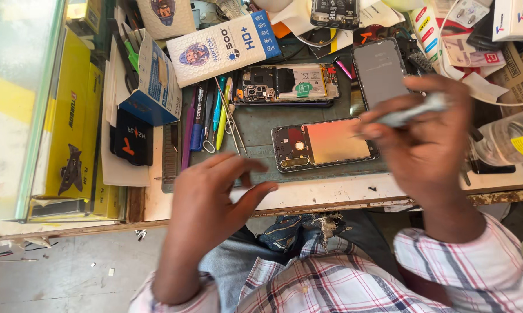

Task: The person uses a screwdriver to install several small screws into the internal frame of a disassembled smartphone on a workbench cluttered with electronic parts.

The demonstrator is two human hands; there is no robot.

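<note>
While right hand grips grey tool pointing left, opened phone lies crosswise, left hand open, empty

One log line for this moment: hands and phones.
right hand: holds grey tool | left hand: empty, open, at mat edge | nearest: opened phone | behind: second opened phone

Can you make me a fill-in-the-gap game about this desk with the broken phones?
1. The right hand holds a thin grey ____.
2. The left hand holds ____; its fingers are spread near the table edge.
3. The opened phone closest to the person lies on a grey ____.
4. The person's shirt sleeve has a ____ pattern.

Missing words: tool; nothing; mat; checked
</note>
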